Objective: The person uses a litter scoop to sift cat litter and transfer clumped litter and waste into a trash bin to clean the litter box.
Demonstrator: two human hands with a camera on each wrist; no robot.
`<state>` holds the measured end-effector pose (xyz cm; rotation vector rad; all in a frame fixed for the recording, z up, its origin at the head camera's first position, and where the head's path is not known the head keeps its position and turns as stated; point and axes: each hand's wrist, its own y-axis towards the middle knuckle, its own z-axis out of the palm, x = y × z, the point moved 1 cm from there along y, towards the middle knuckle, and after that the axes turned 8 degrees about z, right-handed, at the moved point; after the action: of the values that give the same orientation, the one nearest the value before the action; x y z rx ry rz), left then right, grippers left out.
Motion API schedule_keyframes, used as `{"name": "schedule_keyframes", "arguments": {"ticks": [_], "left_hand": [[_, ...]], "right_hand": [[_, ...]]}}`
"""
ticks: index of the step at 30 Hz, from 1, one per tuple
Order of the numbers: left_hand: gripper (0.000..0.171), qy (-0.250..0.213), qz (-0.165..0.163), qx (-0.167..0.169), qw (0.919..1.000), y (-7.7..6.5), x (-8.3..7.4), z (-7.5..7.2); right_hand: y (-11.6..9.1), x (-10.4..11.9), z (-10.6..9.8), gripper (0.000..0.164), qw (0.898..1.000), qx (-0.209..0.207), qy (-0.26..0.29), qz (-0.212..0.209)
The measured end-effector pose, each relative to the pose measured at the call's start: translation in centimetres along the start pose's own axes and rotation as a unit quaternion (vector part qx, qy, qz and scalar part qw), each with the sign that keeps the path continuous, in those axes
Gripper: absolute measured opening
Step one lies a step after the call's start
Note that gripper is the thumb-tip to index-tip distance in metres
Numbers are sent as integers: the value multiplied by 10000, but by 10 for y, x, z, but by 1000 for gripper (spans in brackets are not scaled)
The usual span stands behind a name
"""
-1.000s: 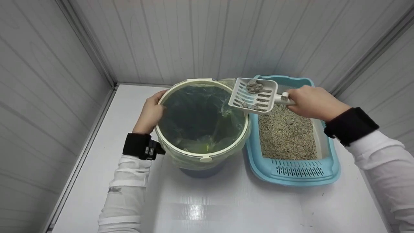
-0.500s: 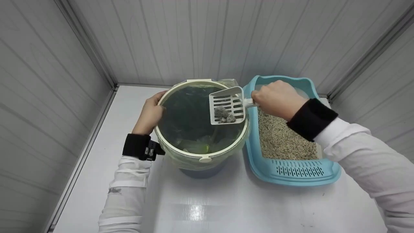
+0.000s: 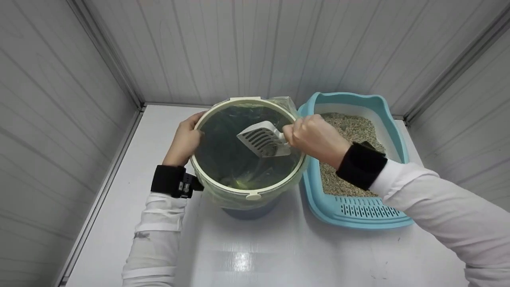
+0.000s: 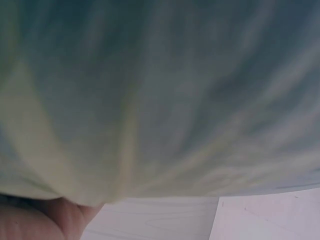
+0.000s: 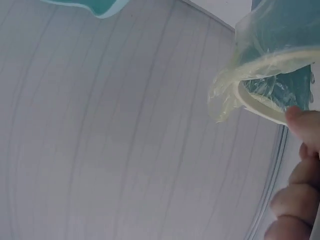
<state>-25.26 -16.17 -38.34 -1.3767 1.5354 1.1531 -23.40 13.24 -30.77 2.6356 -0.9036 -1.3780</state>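
My left hand point(image 3: 185, 137) grips the left side of the cream rim point(image 3: 207, 175) of a round bin lined with a thin yellow-green bag point(image 3: 239, 202). In the left wrist view the bag-covered bin wall point(image 4: 165, 100) fills most of the frame, above part of that hand point(image 4: 47, 222). Over the bin's mouth, my right hand point(image 3: 316, 137) holds a white slotted litter scoop point(image 3: 261, 135) by its handle. The scoop tilts down inside the rim, with a greyish clump point(image 3: 269, 150) near its lower edge. Fingers of the right hand point(image 5: 297, 187) show in the right wrist view.
A blue litter box point(image 3: 318, 211) stands right beside the bin, with sandy litter point(image 3: 338, 181) inside, partly under my right forearm. Both stand on a white table point(image 3: 239, 247). Grey panelled walls point(image 3: 255, 48) close in the back and both sides.
My right hand has carried the scoop left from above the litter box to over the bin and tipped it downward. Most of the clumps no longer show on it. The left hand stays at the rim.
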Motion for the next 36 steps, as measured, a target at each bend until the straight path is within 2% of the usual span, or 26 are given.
{"name": "schedule_keyframes", "arguments": {"ticks": [2, 4, 8, 14, 18, 21, 25, 29, 32, 36], "left_hand": [[63, 24, -3, 16, 10000, 0, -1, 0], [62, 54, -12, 19, 10000, -1, -1, -1], [62, 80, -32, 9, 10000, -1, 0, -3], [63, 232, -125, 20, 9996, -2, 0, -4], [63, 275, -121, -7, 9995, -2, 1, -4], [64, 290, -102, -29, 9995, -2, 0, -4], [64, 304, -122, -46, 9995, -3, 1, -4], [63, 239, -145, -32, 9996, -3, 2, -4], [63, 198, -141, -18, 9997, -2, 2, -4], [63, 206, -105, -21, 9997, -1, 2, -3]], "right_hand": [[-2, 3, -1, 28, 9990, -201, -372, -122], [-4, 5, -2, 29, 9980, -354, -499, -146], [-7, 4, -2, 29, 9986, -455, -269, 3], [-20, -7, 4, 27, 9962, -143, 600, 609], [-33, -14, 11, 23, 9817, 316, 1479, 1162], [-45, -19, 16, 22, 9621, 632, 2094, 1627], [-62, -26, 22, 22, 9275, 1075, 2809, 2219], [-80, -36, 26, 24, 8749, 1785, 3530, 2794], [-95, -42, 31, 30, 8375, 2168, 3855, 3208], [-116, -46, 43, 42, 7987, 2402, 4065, 3730]]}}
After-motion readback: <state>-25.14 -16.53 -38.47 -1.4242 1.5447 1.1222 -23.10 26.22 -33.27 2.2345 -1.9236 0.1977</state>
